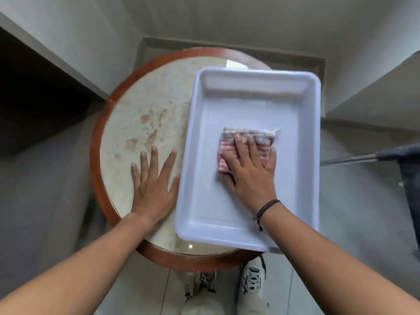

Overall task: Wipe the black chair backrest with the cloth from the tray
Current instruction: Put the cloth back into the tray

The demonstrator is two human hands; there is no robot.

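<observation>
A folded pink-and-white striped cloth (261, 138) lies inside a white plastic tray (245, 87), right of the tray's middle. My right hand (250, 169) rests flat on top of the cloth with fingers stretched out and slightly apart, covering its near half; no fingers are curled around it. My left hand (152, 185) lies flat with spread fingers on the table top, just left of the tray's rim, its thumb touching the rim. A dark chair part (411, 178) shows at the right edge; its backrest is mostly out of view.
The tray sits on the right side of a round table (141, 105) with a pale stone top and a brown wooden rim. A grey metal bar (347, 158) reaches in from the right. Walls form a corner behind. My shoes (250, 278) stand below the table's near edge.
</observation>
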